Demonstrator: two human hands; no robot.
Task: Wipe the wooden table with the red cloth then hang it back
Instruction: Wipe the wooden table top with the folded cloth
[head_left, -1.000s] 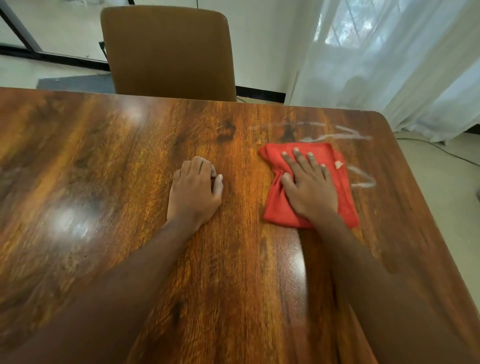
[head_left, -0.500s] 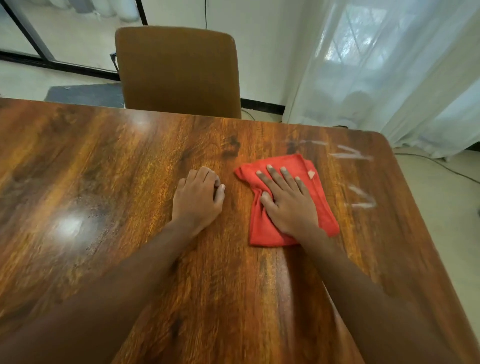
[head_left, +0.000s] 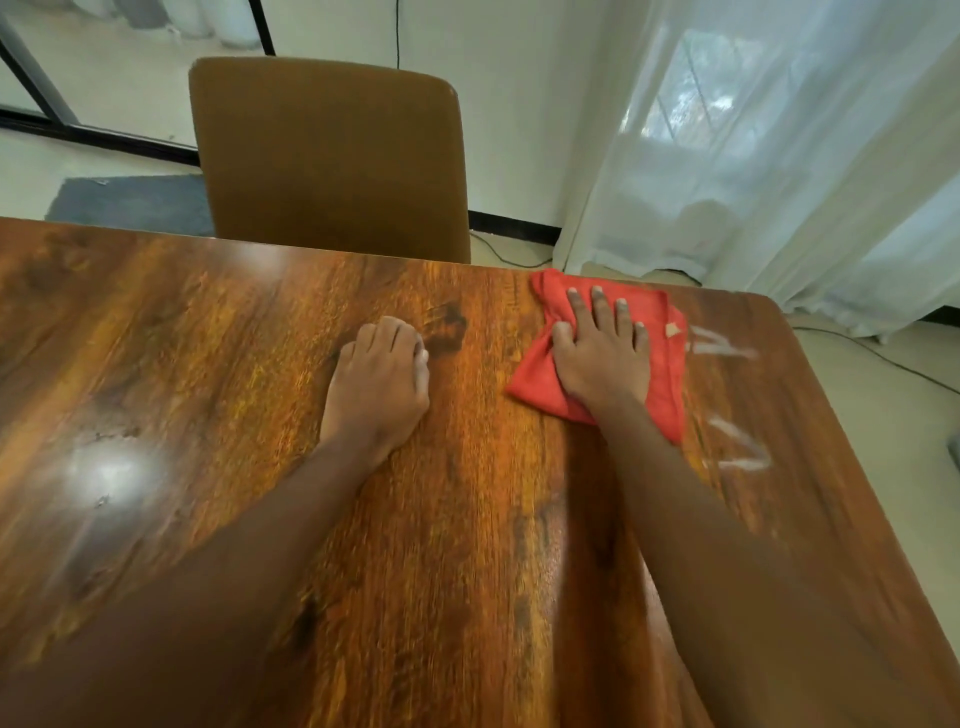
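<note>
your right hand (head_left: 602, 358) presses flat, fingers straight, on the crumpled red cloth (head_left: 665, 374) near the far edge of the glossy, grained wooden table (head_left: 467, 519); your left hand (head_left: 376, 387) rests curled, gripping nothing; chalky white streaks (head_left: 740, 457) lie beside the cloth

A red, soft woven cloth (head_left: 532, 371) lies rumpled and roughly folded flat beneath the right hand (head_left: 602, 358), its edges showing on every side of the palm and a small pale tag (head_left: 672, 329) just right of the little finger. It rests near the far edge of the glossy, dark-grained brown wooden table (head_left: 467, 519), where whitish smears (head_left: 743, 457) streak the surface right of that hand.
</note>
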